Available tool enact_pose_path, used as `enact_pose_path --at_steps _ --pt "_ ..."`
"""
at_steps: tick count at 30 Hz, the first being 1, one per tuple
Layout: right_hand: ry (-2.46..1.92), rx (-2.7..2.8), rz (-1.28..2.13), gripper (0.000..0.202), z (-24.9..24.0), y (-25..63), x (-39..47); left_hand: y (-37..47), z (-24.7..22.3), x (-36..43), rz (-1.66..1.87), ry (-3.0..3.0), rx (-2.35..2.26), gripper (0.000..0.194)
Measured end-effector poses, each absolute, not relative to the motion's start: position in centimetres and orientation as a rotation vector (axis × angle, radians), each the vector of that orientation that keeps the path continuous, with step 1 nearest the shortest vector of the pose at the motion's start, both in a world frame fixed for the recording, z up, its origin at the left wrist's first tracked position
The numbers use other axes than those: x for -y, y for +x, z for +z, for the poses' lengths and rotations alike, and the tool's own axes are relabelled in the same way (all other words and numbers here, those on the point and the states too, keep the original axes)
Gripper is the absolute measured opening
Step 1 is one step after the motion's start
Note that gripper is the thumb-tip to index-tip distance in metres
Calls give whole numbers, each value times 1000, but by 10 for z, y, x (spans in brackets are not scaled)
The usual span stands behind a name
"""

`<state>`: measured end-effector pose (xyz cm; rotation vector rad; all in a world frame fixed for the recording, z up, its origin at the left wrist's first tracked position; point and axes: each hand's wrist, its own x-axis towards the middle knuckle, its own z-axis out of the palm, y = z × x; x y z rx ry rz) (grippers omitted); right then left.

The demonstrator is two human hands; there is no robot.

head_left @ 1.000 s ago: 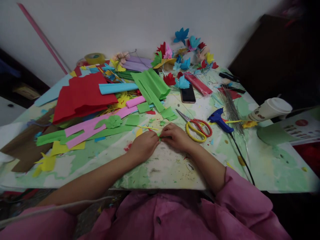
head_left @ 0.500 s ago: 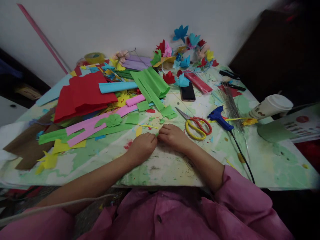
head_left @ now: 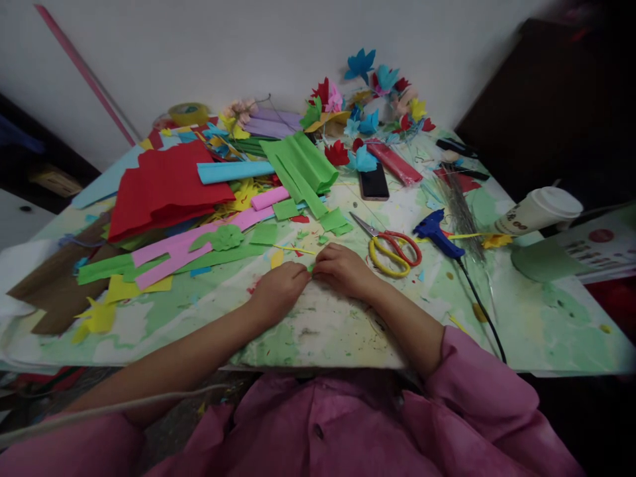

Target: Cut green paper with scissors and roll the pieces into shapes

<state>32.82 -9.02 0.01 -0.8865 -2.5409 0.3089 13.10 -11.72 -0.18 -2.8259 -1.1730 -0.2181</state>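
Close together over the near middle of the table are my left hand [head_left: 282,288] and my right hand [head_left: 342,270], both with curled fingers. A tiny bit of green crepe paper [head_left: 310,269] shows between their fingertips; most of it is hidden. Just beyond them lies a thin yellow paper strip [head_left: 294,249]. Scissors [head_left: 392,252] with red and yellow handles rest to the right of my right hand, blades pointing away. Cut green paper squares [head_left: 263,234] and a green paper flower [head_left: 226,238] lie beyond my left hand.
A blue glue gun [head_left: 440,233] with a black cord lies right of the scissors, near thin wires [head_left: 462,205] and a lidded paper cup [head_left: 539,211]. Red crepe paper [head_left: 171,189] is piled left. Behind are a phone [head_left: 373,183] and several paper flowers [head_left: 362,159].
Both hands stay nearly in place, fingertips still together. My left hand has shifted very slightly, and a little more of the green paper shows between the fingers.
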Motion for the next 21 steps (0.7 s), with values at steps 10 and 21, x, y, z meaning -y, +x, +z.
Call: enact_pose_path --at_steps 10,21 --pt "-990 2476 483 16 1 324 91 123 -2 136 -248 -2904 1104 30" --pt "-1297 2439 416 15 4 313 96 122 -2 135 -326 -2891 1036 25"
